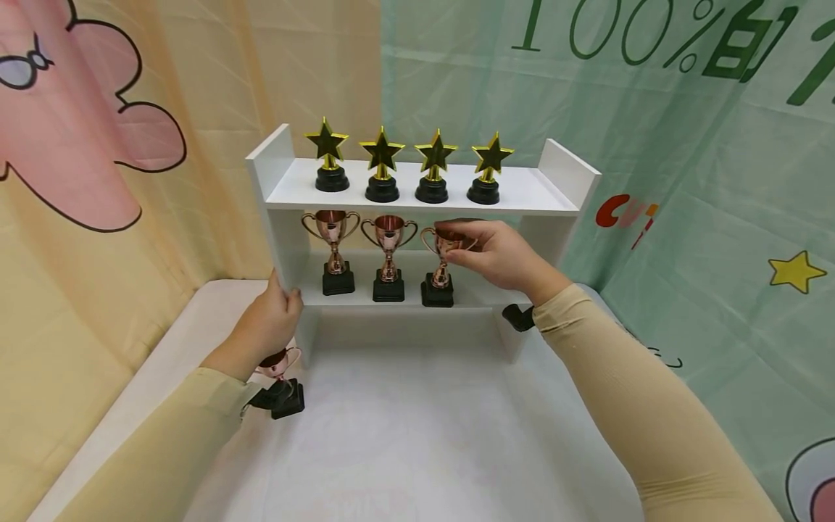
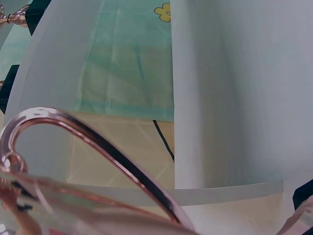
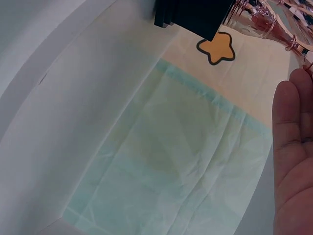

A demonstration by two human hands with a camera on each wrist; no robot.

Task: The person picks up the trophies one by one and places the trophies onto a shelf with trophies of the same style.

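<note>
A white two-tier shelf stands at the back of the table. My right hand pinches the bowl of a copper cup trophy standing on the lower tier, rightmost of three. The other two copper cups stand to its left. My left hand grips the front edge of the shelf's left side panel. Below that hand another copper cup trophy stands on the table, partly hidden; its handle fills the left wrist view. In the right wrist view my palm sits beside a black trophy base.
Several gold star trophies on black bases line the top tier. The white table stretches toward me in front of the shelf. Printed cloth backdrops hang close on the left, back and right.
</note>
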